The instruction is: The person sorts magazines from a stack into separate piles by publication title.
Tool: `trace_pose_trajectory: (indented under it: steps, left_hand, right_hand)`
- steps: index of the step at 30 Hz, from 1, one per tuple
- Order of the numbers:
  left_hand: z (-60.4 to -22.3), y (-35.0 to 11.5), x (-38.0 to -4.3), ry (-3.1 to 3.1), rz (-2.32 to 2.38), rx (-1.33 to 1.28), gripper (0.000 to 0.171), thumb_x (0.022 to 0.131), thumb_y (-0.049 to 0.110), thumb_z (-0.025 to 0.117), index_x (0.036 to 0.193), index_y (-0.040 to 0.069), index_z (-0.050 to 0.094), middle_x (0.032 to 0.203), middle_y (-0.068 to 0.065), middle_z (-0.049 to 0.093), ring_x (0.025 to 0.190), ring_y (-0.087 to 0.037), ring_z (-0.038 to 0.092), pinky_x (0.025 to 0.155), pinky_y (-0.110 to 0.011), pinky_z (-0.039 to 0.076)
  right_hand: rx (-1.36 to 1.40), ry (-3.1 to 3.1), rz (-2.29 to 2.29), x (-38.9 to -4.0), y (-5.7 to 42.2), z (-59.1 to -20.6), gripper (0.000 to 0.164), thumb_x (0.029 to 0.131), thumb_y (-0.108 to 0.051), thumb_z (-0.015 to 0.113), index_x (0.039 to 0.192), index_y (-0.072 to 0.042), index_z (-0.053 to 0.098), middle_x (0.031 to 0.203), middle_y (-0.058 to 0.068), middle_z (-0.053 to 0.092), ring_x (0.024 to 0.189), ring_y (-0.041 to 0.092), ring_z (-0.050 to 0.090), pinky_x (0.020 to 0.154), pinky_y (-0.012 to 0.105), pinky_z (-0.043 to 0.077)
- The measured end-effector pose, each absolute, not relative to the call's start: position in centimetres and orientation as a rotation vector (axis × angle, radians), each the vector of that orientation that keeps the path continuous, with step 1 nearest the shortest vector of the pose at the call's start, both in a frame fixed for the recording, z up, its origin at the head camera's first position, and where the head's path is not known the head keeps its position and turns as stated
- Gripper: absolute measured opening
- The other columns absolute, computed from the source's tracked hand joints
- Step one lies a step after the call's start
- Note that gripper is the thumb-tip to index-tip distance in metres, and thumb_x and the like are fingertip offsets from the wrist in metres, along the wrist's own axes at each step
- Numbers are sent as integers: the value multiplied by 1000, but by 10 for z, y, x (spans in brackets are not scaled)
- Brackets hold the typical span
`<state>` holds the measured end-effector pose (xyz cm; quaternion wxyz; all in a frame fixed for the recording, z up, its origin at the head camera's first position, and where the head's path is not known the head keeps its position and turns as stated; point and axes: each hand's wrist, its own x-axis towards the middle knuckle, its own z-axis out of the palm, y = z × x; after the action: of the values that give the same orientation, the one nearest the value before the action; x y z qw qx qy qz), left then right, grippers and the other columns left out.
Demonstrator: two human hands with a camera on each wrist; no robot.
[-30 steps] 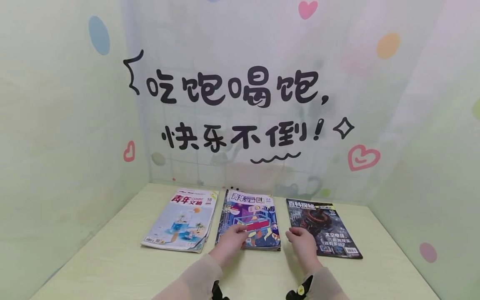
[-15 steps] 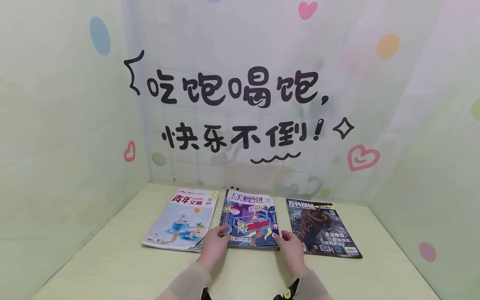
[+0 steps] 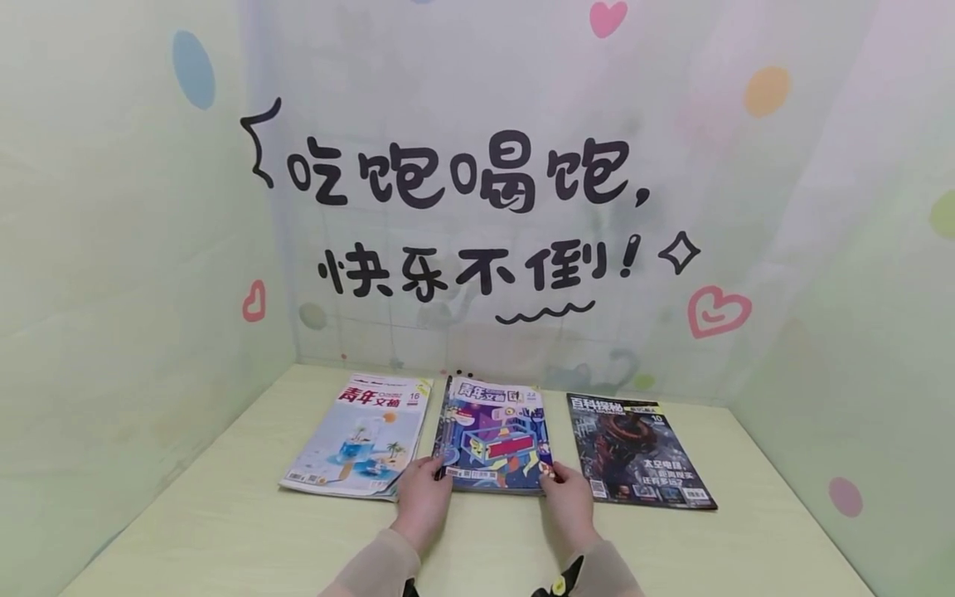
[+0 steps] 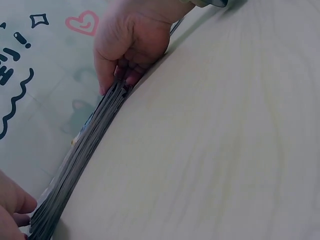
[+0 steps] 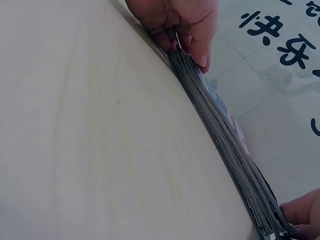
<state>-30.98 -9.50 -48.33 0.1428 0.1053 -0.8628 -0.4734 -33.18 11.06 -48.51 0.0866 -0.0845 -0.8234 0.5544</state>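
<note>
A stack of magazines (image 3: 498, 444) with a purple cover lies in the middle of the table. My left hand (image 3: 423, 500) grips its near left corner, and my right hand (image 3: 566, 502) grips its near right corner. In the left wrist view, the layered edge of the stack (image 4: 82, 152) runs between my left hand (image 4: 12, 210) and right hand (image 4: 135, 37). The right wrist view shows thumbs above and fingers below the stack (image 5: 222, 137), with my left hand (image 5: 177, 22) at the top and right hand (image 5: 305, 215) at the bottom.
On the left lies a pale blue magazine pile (image 3: 361, 435), close to my left hand. A dark-covered magazine (image 3: 637, 452) lies to the right of the stack. The pale table (image 3: 246, 539) is enclosed by printed fabric walls (image 3: 134, 249) at the back and sides.
My left hand has come off the top of the cover and moved left to the stack's near left corner. My right hand has moved left from beside the dark magazine to the near right corner.
</note>
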Motion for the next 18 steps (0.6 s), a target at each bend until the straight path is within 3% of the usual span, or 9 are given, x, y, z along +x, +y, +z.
trace_pose_trajectory:
  steps: [6,13,18]
  left_hand:
    - [-486,-93,-309,-2480,-1326,309,40,88,11,62,126,-2,60,133,-26,47,121,-48,41,102,-61,30]
    - [-487,-93,-307,-2459,-1310,311,39,87,10,63,124,-2,61,132,-27,48,121,-49,41,102,-61,29]
    - [-487,-91,-307,-2436,-1313,332,38,86,10,64,121,-3,63,130,-26,49,119,-47,42,101,-59,30]
  right_hand:
    - [-249,-2450,1638,-331,110,-487,41,91,-5,59,125,16,53,124,29,57,118,42,52,96,51,46]
    - [-244,-2443,1612,-329,109,-487,37,88,-5,61,119,14,59,112,24,64,106,35,58,90,48,49]
    - [-261,-2437,1643,-329,110,-487,37,87,-3,61,120,15,58,114,26,62,109,37,57,92,50,48]
